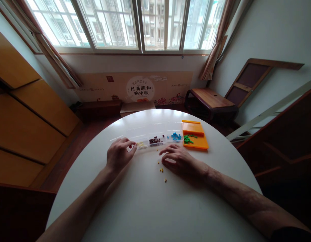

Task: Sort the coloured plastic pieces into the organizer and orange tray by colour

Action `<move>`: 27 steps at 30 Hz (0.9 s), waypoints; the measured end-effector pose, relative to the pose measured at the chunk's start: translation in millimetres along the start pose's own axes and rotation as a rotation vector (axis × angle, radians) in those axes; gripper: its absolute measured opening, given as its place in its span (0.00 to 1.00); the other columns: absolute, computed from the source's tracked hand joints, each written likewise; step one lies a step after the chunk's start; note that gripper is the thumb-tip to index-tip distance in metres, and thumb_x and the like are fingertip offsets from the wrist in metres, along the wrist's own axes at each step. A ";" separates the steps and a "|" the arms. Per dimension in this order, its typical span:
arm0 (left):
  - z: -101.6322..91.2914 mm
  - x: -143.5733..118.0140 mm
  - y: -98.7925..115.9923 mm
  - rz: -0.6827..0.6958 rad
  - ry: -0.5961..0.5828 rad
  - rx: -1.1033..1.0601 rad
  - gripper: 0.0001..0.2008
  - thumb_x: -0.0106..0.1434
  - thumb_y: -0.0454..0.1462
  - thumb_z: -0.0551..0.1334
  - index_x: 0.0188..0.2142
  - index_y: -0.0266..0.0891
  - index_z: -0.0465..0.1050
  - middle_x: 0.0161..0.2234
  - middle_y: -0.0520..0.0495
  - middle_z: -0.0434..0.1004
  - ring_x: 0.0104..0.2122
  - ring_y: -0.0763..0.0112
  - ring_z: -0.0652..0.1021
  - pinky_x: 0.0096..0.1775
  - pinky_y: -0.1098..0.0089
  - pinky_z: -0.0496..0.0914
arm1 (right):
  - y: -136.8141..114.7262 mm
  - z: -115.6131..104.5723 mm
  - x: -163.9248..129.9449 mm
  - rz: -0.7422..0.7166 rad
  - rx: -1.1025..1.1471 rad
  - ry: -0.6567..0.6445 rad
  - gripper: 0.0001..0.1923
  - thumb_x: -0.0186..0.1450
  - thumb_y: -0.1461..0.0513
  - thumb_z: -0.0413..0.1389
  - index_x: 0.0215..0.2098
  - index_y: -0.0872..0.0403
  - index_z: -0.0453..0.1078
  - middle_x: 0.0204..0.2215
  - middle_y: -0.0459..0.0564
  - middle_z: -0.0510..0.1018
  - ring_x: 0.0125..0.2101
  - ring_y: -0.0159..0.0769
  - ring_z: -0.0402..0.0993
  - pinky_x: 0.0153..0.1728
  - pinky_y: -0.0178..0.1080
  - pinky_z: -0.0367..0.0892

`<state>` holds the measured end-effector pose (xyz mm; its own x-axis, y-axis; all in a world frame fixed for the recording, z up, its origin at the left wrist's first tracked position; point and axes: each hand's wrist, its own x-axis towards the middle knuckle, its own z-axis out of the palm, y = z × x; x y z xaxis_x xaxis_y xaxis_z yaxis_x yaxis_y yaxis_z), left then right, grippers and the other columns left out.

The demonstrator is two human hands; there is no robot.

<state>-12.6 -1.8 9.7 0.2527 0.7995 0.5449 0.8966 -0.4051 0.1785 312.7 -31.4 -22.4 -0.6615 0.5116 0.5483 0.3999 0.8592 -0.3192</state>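
Observation:
My left hand [118, 155] rests on the white round table [145, 208], thumb and forefinger pinched together right beside a clear tray of pale yellow pieces [141, 144]; whether a piece is between the fingers I cannot tell. My right hand [177, 159] lies flat, fingers spread, its fingertips next to a few small yellow pieces [161, 168] scattered on the table. Further right along the row stand a clear tray of dark red pieces [155, 140] and one of blue pieces [175, 136]. An orange box [195, 137] holds green pieces [187, 139].
A low wooden bench [211, 98] and a leaning wooden frame [248, 80] stand at the far right. Wooden cabinets [29, 117] line the left wall. A printed cardboard panel [140, 88] leans under the windows behind the table.

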 end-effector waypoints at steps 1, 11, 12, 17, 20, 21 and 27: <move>-0.2 0.0 0.1 0.002 0.000 0.000 0.13 0.73 0.43 0.65 0.37 0.44 0.87 0.34 0.48 0.83 0.38 0.60 0.81 0.43 0.61 0.71 | -0.6 -0.6 0.4 -0.003 0.000 -0.001 0.03 0.77 0.63 0.61 0.43 0.49 0.77 0.54 0.50 0.86 0.51 0.41 0.81 0.57 0.48 0.73; -2.7 -5.0 21.0 0.155 0.036 -0.152 0.09 0.74 0.43 0.67 0.41 0.45 0.87 0.37 0.48 0.84 0.37 0.63 0.82 0.45 0.63 0.72 | -5.3 -4.9 4.2 0.004 0.031 0.095 0.02 0.78 0.63 0.60 0.45 0.50 0.74 0.52 0.51 0.85 0.51 0.42 0.80 0.55 0.47 0.74; -0.7 -7.8 27.0 0.195 0.019 -0.204 0.08 0.74 0.43 0.67 0.42 0.45 0.87 0.38 0.47 0.85 0.37 0.63 0.82 0.45 0.63 0.73 | -5.0 -4.7 4.2 0.002 0.034 0.109 0.02 0.78 0.63 0.60 0.46 0.50 0.75 0.52 0.52 0.85 0.51 0.42 0.80 0.55 0.47 0.74; 11.1 -21.4 59.3 0.235 -0.145 -0.519 0.07 0.72 0.44 0.71 0.42 0.45 0.87 0.36 0.48 0.84 0.35 0.65 0.81 0.43 0.64 0.73 | -3.9 -3.8 3.3 -0.007 0.025 0.156 0.01 0.78 0.62 0.62 0.47 0.50 0.76 0.50 0.53 0.85 0.50 0.43 0.80 0.53 0.48 0.75; 15.1 -23.7 71.0 0.118 -0.259 -0.750 0.09 0.74 0.44 0.70 0.43 0.44 0.88 0.37 0.47 0.84 0.34 0.68 0.80 0.37 0.68 0.72 | -4.6 -4.5 3.5 -0.028 0.015 0.178 0.01 0.78 0.62 0.62 0.47 0.50 0.76 0.49 0.53 0.85 0.49 0.42 0.81 0.52 0.47 0.76; 16.0 -23.7 72.9 0.086 -0.284 -0.802 0.09 0.74 0.44 0.69 0.43 0.44 0.88 0.37 0.46 0.84 0.34 0.68 0.80 0.36 0.68 0.72 | -5.1 -5.0 3.8 -0.039 0.015 0.184 0.01 0.78 0.62 0.62 0.48 0.50 0.76 0.49 0.52 0.86 0.48 0.41 0.81 0.51 0.47 0.76; 20.8 -23.6 74.0 0.016 -0.346 -0.915 0.10 0.73 0.45 0.70 0.45 0.44 0.89 0.40 0.46 0.86 0.36 0.68 0.80 0.39 0.69 0.71 | -8.1 -7.3 5.4 -0.081 0.026 0.182 0.04 0.78 0.63 0.62 0.50 0.50 0.77 0.48 0.52 0.86 0.46 0.41 0.81 0.51 0.47 0.77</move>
<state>55.4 -41.4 -7.0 0.4859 0.8179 0.3082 0.3008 -0.4876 0.8196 310.5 -35.6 -11.3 -0.5640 0.4332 0.7030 0.3324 0.8984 -0.2870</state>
